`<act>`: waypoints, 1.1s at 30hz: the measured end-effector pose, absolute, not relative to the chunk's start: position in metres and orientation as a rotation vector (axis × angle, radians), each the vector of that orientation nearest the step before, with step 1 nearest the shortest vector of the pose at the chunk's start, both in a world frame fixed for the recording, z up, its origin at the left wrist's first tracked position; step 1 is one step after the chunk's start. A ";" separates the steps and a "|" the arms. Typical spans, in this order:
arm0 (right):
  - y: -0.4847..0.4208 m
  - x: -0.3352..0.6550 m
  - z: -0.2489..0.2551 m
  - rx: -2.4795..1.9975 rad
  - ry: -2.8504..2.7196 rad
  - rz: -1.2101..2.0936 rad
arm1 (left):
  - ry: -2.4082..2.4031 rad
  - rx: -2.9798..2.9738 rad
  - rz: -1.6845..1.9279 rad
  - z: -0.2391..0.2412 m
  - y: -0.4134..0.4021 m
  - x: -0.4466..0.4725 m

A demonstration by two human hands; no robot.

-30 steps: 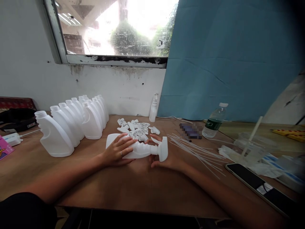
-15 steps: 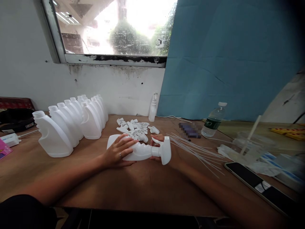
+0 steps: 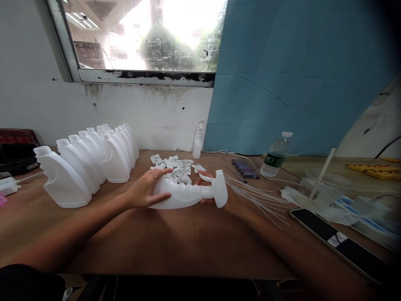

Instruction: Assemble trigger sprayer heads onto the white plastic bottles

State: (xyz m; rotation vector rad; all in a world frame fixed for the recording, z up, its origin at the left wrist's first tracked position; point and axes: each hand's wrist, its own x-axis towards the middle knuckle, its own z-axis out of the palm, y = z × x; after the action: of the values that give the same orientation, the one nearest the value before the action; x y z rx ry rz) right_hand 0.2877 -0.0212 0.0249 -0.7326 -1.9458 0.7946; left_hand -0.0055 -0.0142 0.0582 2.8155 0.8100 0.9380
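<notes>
A white spray bottle (image 3: 181,196) lies on its side in front of me, its base to the left and its trigger spray head (image 3: 220,190) to the right. My left hand (image 3: 150,188) grips the base end, thumb on the near side and fingers over the far side. Behind the neck and spray head is my right hand (image 3: 206,179), its fingers curled round them and partly hidden. Just beyond the bottle lies a pile of loose white trigger spray heads (image 3: 173,165).
Rows of open white bottles (image 3: 67,184) stand at the left. One bottle with a spray head (image 3: 197,140) stands by the wall. Thin white tubes (image 3: 255,194) lie to the right, near a water bottle (image 3: 275,156), a phone (image 3: 335,238) and a clear plastic cup (image 3: 328,188).
My left hand has shifted from lying across the bottle's body to holding its base end. The bottle has turned about its length. The view has swung slightly right.
</notes>
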 end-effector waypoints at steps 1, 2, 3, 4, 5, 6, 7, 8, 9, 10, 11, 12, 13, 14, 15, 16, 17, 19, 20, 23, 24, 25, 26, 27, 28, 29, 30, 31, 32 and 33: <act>-0.021 0.289 0.026 -0.742 -1.926 0.809 | 0.787 2.742 0.834 0.064 -0.010 -0.009; -0.021 0.290 0.027 -0.752 -1.906 0.822 | 0.739 2.657 0.760 0.070 -0.006 -0.012; -0.021 0.291 0.028 -0.763 -1.886 0.831 | 0.686 2.560 0.727 0.074 -0.001 -0.015; -0.020 0.291 0.029 -0.776 -1.869 0.836 | 0.649 2.450 0.740 0.078 0.004 -0.017; -0.019 0.291 0.030 -0.793 -1.858 0.832 | 0.648 2.321 0.798 0.080 0.010 -0.017; -0.018 0.292 0.030 -0.818 -1.858 0.812 | 0.676 2.187 0.887 0.082 0.017 -0.016; -0.016 0.294 0.030 -0.847 -1.870 0.778 | 0.720 2.063 0.991 0.083 0.026 -0.013; -0.013 0.295 0.030 -0.879 -1.894 0.735 | 0.778 1.954 1.096 0.084 0.036 -0.008; -0.011 0.298 0.029 -0.909 -1.933 0.687 | 0.837 1.875 1.195 0.085 0.048 -0.002; -0.008 0.301 0.028 -0.936 -1.982 0.641 | 0.880 1.832 1.261 0.085 0.063 0.005; -0.006 0.304 0.027 -0.957 -2.039 0.599 | 0.924 1.801 1.307 0.085 0.079 0.014; -0.004 0.306 0.025 -0.970 -2.097 0.567 | 0.978 1.773 1.331 0.085 0.096 0.023; -0.004 0.309 0.024 -0.978 -2.154 0.543 | 1.047 1.739 1.361 0.084 0.114 0.032; -0.004 0.311 0.023 -0.984 -2.208 0.521 | 1.123 1.706 1.391 0.084 0.132 0.043; -0.005 0.312 0.022 -0.988 -2.256 0.503 | 1.200 1.674 1.420 0.083 0.150 0.053; -0.006 0.313 0.021 -0.990 -2.301 0.486 | 1.277 1.645 1.447 0.082 0.166 0.064; -0.007 0.314 0.021 -0.992 -2.342 0.470 | 1.342 1.624 1.469 0.081 0.180 0.074; -0.011 0.313 0.023 -0.996 -2.414 0.437 | 1.446 1.601 1.493 0.077 0.204 0.094; -0.012 0.312 0.024 -0.999 -2.444 0.420 | 1.485 1.596 1.501 0.075 0.213 0.103; -0.014 0.310 0.027 -1.013 -2.517 0.374 | 1.573 1.588 1.510 0.068 0.232 0.127; -0.014 0.309 0.027 -1.019 -2.534 0.360 | 1.597 1.584 1.508 0.064 0.236 0.133; -0.014 0.308 0.028 -1.025 -2.547 0.346 | 1.621 1.578 1.503 0.061 0.240 0.139; -0.014 0.308 0.028 -1.032 -2.557 0.333 | 1.644 1.572 1.496 0.057 0.243 0.145; -0.014 0.308 0.027 -1.037 -2.564 0.321 | 1.665 1.565 1.487 0.054 0.245 0.150; -0.014 0.308 0.027 -1.042 -2.571 0.311 | 1.686 1.559 1.477 0.051 0.247 0.154; -0.014 0.308 0.027 -1.046 -2.577 0.303 | 1.705 1.555 1.466 0.048 0.248 0.158; -0.014 0.308 0.026 -1.048 -2.583 0.297 | 1.724 1.552 1.454 0.045 0.249 0.162; -0.014 0.308 0.026 -1.050 -2.587 0.292 | 1.743 1.550 1.441 0.043 0.250 0.166; -0.013 0.307 0.026 -1.050 -2.591 0.289 | 1.761 1.549 1.425 0.041 0.251 0.169; -0.013 0.307 0.026 -1.051 -2.594 0.287 | 1.777 1.551 1.406 0.040 0.251 0.172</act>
State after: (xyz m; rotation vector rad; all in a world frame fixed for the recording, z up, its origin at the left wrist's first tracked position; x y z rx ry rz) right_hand 0.3073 -0.0132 0.0259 -1.0512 -2.5937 0.2867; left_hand 0.1723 0.2513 0.0403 1.5506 1.7766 1.4058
